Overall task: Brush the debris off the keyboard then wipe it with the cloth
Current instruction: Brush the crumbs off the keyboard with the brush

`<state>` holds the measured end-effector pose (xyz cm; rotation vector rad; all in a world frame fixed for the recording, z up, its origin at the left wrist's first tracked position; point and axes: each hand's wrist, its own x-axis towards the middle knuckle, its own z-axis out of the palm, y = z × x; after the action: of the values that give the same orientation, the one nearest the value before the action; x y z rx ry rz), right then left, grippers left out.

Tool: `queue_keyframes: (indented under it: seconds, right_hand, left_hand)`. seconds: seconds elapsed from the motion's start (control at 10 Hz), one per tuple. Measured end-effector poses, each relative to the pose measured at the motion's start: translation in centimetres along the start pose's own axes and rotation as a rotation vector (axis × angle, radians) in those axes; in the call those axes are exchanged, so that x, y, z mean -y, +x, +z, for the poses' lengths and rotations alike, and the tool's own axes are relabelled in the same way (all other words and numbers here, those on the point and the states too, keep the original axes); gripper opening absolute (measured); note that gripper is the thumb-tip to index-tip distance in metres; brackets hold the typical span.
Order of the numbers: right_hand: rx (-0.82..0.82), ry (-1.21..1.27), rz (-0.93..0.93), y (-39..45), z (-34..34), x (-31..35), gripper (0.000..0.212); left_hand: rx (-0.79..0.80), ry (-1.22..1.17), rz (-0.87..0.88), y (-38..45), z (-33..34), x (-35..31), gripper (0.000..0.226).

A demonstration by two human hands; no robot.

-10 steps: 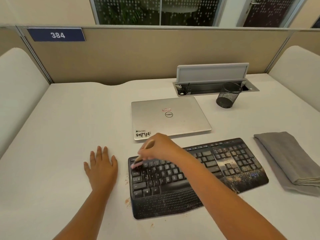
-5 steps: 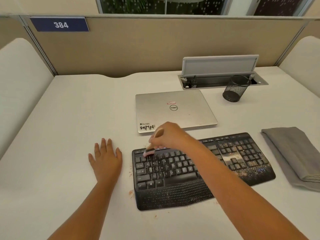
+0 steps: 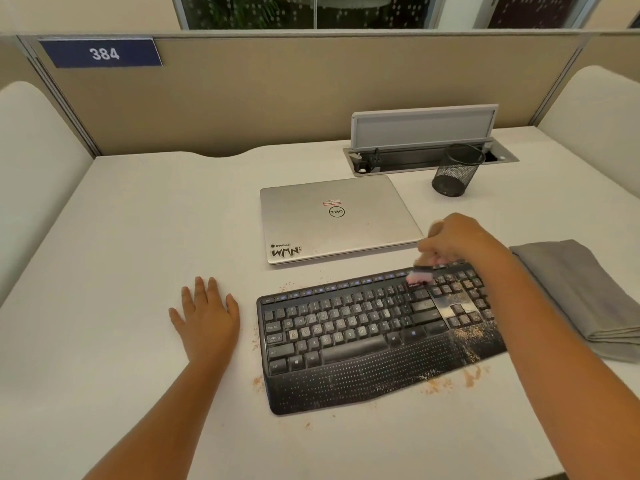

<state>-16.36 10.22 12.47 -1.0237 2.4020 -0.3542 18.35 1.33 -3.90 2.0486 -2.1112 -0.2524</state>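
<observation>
Desk-side, right hand (image 3: pixel 457 239) grips a blurred brush (image 3: pixel 419 276), hiding the keyboard's (image 3: pixel 346 327) corner; left hand (image 3: pixel 207 315) flat.

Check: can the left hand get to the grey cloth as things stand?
Probably not easily: the left hand lies flat left of the keyboard; the cloth is far right, beyond the right hand holding the brush.

Laptop (image 3: pixel 337 216) behind keyboard (image 3: pixel 363 337), cloth (image 3: pixel 585 296) right

An office cubicle: beige partition panels (image 3: pixel 311 95) wall in a white desk (image 3: pixel 138 237), with a numbered plate "384" (image 3: pixel 102 53) at upper left. A closed laptop (image 3: pixel 337 218) lies mid-frame, beside a mesh pen cup (image 3: pixel 455 171) and a flip-up cable box (image 3: pixel 426 147) at upper right.
</observation>
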Motion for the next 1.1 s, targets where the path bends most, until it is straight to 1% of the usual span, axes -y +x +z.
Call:
queue_keyframes:
  seconds: [0.1, 0.2, 0.3, 0.4, 0.5, 0.6, 0.7, 0.8, 0.9, 1.0, 1.1]
  right_hand:
    - [0.015, 0.086, -0.045, 0.1, 1.2, 0.3, 0.018]
    - [0.042, 0.127, 0.026, -0.5, 1.5, -0.3, 0.021]
    - [-0.023, 0.095, 0.062, -0.9, 0.5, -2.0, 0.024]
    - [-0.099, 0.162, 0.021, -0.4, 0.1, -2.5, 0.012]
    - [-0.111, 0.296, 0.046, -0.2, 0.8, -3.0, 0.019]
    - [-0.026, 0.291, 0.117, -0.6, 1.3, -4.1, 0.029]
    - [0.092, 0.159, 0.144, -2.2, 0.5, -5.5, 0.022]
    - [0.043, 0.181, 0.100, -2.4, 0.1, -5.8, 0.020]
    - [-0.109, 0.261, 0.019, -2.2, 0.5, -5.1, 0.025]
    - [-0.024, 0.204, 0.035, -2.8, 0.7, -4.9, 0.021]
    - [0.205, 0.064, 0.099, -4.6, -0.3, -5.2, 0.013]
  left_hand:
    - [-0.003, 0.012, 0.010, 0.0, 0.0, 0.1, 0.056]
    - [0.000, 0.016, 0.015, 0.0, 0.0, 0.2, 0.056]
    - [0.003, 0.016, 0.014, -0.1, 0.0, 0.1, 0.056]
    - [-0.001, 0.016, 0.018, -0.1, 0.1, 0.1, 0.056]
    - [-0.010, 0.009, 0.019, 0.1, 0.2, 0.3, 0.055]
    - [-0.006, 0.003, 0.017, 0.1, 0.2, 0.3, 0.056]
    - [-0.005, 0.007, 0.015, 0.1, 0.2, 0.1, 0.056]
    - [-0.003, 0.008, 0.017, 0.1, 0.2, 0.1, 0.056]
    - [-0.004, 0.007, 0.021, 0.0, 0.1, 0.1, 0.055]
    - [-0.004, 0.009, 0.024, 0.1, 0.1, 0.2, 0.055]
    - [-0.007, 0.006, 0.019, 0.0, 0.2, 0.1, 0.055]
